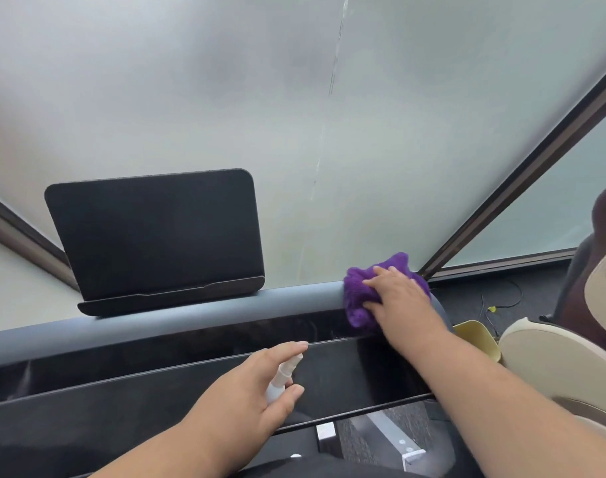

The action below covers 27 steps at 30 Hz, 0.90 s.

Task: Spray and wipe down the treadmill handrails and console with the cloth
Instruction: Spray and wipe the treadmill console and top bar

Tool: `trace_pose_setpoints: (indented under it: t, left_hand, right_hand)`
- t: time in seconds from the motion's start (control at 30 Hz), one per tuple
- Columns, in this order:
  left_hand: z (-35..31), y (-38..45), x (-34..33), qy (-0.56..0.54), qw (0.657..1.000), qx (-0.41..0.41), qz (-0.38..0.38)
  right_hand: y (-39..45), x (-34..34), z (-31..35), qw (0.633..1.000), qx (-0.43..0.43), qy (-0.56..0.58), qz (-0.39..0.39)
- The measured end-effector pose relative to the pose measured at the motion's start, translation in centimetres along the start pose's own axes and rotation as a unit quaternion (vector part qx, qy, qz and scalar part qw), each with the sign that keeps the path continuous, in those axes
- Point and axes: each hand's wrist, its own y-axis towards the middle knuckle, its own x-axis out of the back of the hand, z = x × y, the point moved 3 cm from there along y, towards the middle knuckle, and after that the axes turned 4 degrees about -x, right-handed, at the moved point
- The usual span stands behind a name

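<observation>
A purple cloth is bunched on the right end of the treadmill's grey front handrail. My right hand presses on the cloth with its fingers spread over it. Below the rail lies the glossy black console panel. My left hand holds a small white spray bottle over the console, index finger on top of the nozzle, which points up and to the right. A dark screen stands upright on the rail at the left.
A frosted glass wall with dark frames rises right behind the treadmill. To the right are a beige and maroon chair, a yellow object and cables on dark carpet.
</observation>
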Motion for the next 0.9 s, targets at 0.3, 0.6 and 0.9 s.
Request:
trace_pose_setpoints:
  t: [0.3, 0.6, 0.9]
  left_hand:
    - [0.4, -0.5, -0.2, 0.005, 1.000, 0.007, 0.007]
    - [-1.6, 0.7, -1.9, 0.022, 0.999, -0.017, 0.035]
    - [-4.0, 1.0, -3.7, 0.034, 0.995, -0.050, 0.075]
  right_hand:
    - [-1.7, -3.9, 7.0, 0.990, 0.131, -0.046, 0.024]
    - [-0.9, -2.2, 2.1, 0.997, 0.062, -0.030, 0.016]
    - [-8.7, 0.3, -6.0, 0.983, -0.169, -0.072, 0.004]
